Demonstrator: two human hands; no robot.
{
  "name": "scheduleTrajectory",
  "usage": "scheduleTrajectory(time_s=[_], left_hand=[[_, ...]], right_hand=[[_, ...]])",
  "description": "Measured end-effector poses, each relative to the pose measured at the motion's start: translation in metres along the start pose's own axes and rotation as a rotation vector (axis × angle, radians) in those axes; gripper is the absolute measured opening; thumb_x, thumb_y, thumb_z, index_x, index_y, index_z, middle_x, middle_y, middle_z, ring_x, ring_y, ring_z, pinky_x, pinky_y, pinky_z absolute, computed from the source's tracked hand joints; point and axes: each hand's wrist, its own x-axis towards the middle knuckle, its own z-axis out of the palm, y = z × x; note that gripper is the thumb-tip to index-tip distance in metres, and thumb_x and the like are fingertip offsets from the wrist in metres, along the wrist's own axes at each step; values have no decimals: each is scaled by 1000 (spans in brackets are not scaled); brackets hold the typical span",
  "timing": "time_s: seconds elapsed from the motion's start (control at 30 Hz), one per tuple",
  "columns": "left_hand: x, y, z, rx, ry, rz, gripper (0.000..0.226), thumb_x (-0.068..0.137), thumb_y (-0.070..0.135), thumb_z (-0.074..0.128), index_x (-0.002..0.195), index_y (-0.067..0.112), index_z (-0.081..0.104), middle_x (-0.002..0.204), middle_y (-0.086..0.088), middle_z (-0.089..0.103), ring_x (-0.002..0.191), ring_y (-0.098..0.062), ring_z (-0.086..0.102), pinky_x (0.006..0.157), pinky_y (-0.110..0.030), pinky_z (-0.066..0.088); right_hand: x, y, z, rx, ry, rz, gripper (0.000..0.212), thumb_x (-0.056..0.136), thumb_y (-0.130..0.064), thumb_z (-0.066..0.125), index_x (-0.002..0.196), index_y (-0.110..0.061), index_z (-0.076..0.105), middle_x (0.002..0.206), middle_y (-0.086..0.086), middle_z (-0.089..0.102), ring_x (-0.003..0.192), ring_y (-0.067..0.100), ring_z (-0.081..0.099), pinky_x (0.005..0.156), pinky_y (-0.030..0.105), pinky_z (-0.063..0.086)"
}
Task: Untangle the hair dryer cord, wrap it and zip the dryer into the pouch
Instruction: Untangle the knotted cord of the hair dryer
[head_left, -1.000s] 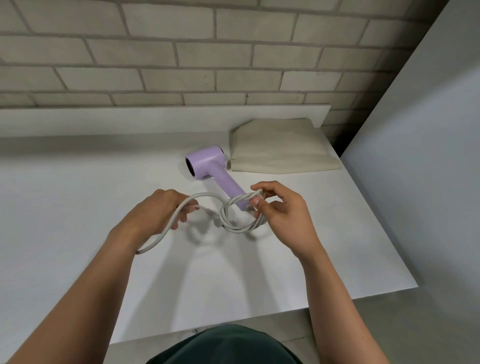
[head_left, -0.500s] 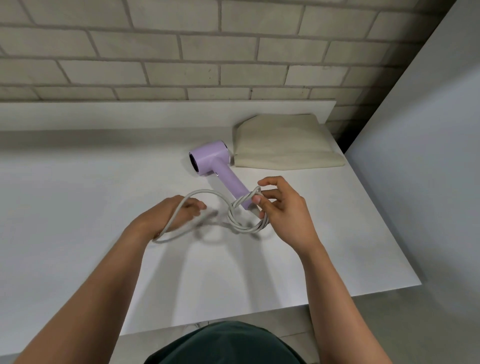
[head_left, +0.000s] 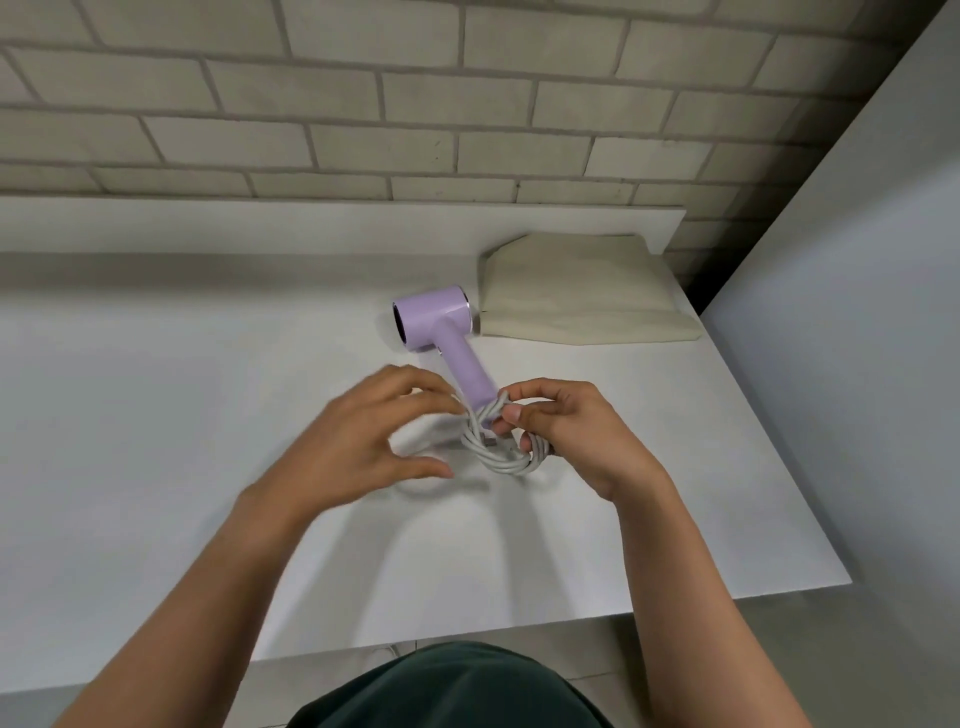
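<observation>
The lilac hair dryer (head_left: 439, 325) lies on the white table (head_left: 156, 415), handle pointing to 5 o'clock. The beige pouch (head_left: 576, 296) is just beside its head at 3 o'clock. The right hand (head_left: 571, 431) pinches the coiled white cord (head_left: 498, 457) at the handle base. The left hand (head_left: 358, 441), at 9 o'clock of the coil, is curved and blurred; its grip cannot be determined. The cord is probably light and springy: clamp across all turns. The body looks rigid and smooth: grasp it by the handle.
</observation>
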Motion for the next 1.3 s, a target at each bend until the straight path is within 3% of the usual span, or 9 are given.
scheduleTrajectory(time_s=[0.23,0.3,0.43,0.5,0.6,0.73,0.83,1.07,1.3], left_hand=[[7,6,14,41,94,127,30,93,42,69,109,18,76,113,7,72,105,-17,67,88,-37,53],[8,8,12,-12,99,83,30,92,42,70,107,17,78,106,11,74,96,-12,68,80,-35,55],[13,18,9,-105,167,-63,36,85,50,70,101,20,79,91,20,72,76,9,58,66,-26,51],[15,21,10,-130,169,-128,38,82,55,70,98,22,79,88,19,73,72,7,60,67,-30,52],[17,23,11,-223,162,-244,32,78,50,81,96,24,75,92,16,77,86,-2,72,79,-39,58],[23,25,11,-237,139,-329,32,77,37,87,99,29,64,93,18,77,96,7,71,92,-31,57],[24,28,10,-242,102,-315,35,79,38,86,101,27,62,90,23,76,95,7,70,91,-21,54],[18,12,-6,-283,50,-321,20,81,26,85,99,32,77,96,19,74,86,-9,70,82,-27,55],[19,1,-9,-342,-16,-354,15,94,25,73,104,32,81,90,17,76,71,-11,62,71,-26,53]], right_hand=[[8,1,6,-77,-98,37,15,96,-14,73,110,-15,79,98,11,81,93,31,73,91,42,56],[4,-2,9,-213,-71,9,15,98,-20,70,109,-24,80,94,1,81,94,24,75,95,41,57],[-8,-5,16,-737,264,-293,17,103,-29,61,102,-31,78,102,-12,77,90,12,67,82,34,53],[-19,-10,19,-601,430,-526,18,106,-30,59,102,-24,76,101,-12,74,85,9,64,77,25,50],[-36,-16,18,-556,373,-781,16,100,-34,67,98,-19,73,92,-12,70,81,10,60,73,21,46],[-35,-6,17,-748,156,-696,31,88,-50,77,105,-26,68,95,-18,58,82,6,58,72,27,51],[-31,-2,16,-764,194,-721,18,93,-36,76,104,-24,70,94,-16,58,78,9,59,71,39,54],[-34,2,9,-560,284,-780,17,88,-17,85,104,-13,80,94,-2,71,78,8,64,76,24,57],[-30,5,12,-569,389,-876,15,90,-14,82,105,-10,82,97,1,76,83,10,70,74,31,58]])
